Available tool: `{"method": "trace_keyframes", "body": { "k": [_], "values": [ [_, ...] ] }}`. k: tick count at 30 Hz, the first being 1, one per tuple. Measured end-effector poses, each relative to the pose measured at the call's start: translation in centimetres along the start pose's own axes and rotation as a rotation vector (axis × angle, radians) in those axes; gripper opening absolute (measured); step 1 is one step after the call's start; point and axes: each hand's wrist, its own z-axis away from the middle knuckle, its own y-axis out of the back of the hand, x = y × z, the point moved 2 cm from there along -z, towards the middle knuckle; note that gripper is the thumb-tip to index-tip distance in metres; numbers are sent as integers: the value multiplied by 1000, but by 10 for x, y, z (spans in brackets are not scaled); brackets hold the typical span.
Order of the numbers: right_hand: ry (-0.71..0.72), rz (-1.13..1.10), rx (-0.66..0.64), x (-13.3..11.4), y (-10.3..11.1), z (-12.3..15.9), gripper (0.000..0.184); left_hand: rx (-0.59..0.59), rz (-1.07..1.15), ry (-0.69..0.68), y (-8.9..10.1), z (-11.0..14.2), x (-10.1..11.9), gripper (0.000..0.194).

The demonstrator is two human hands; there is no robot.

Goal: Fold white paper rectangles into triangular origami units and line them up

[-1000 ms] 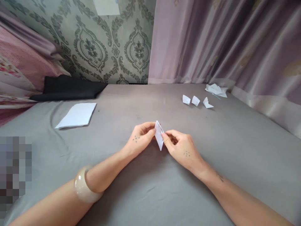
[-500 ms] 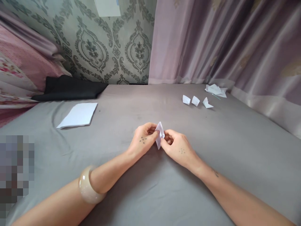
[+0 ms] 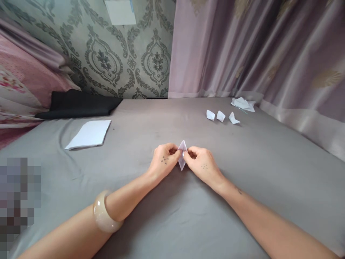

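A small folded white paper, pointed at top and bottom like a narrow diamond, is held just above the grey sheet. My left hand pinches its left side, thumb on the near face and fingers tucked behind. On its right side my right hand pinches it the same way, with the thumb at the paper's middle. Both thumbs nearly meet at the central crease. The fingertips behind the paper are partly hidden. A pale bangle circles my left forearm.
Folded paper pieces stand in a row at the back right, before a pile of paper scraps. A stack of white sheets lies at left, near a black cloth. Curtains and a patterned wall border the grey sheet.
My right hand has shifted slightly left, its thumb moving up from the paper's lower right edge to the middle. The paper looks narrower. My left hand keeps its pinch.
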Motion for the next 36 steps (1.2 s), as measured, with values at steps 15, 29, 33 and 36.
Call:
{"method": "trace_keyframes", "body": {
  "k": [15, 29, 33, 36],
  "values": [
    [-361, -60, -221, 9, -6, -6, 13, -134, -264, 280, 6, 1, 9, 8],
    [-407, -167, -429, 13, -5, -19, 8, -244, -225, 296, 1, -9, 2, 20],
    [-404, -166, -443, 17, -6, -19, 9, -234, -200, 210, -1, -10, 2, 19],
    [-403, -169, -435, 19, -8, -20, 11, -237, -223, 163, -2, -12, 4, 22]
  ]
}}
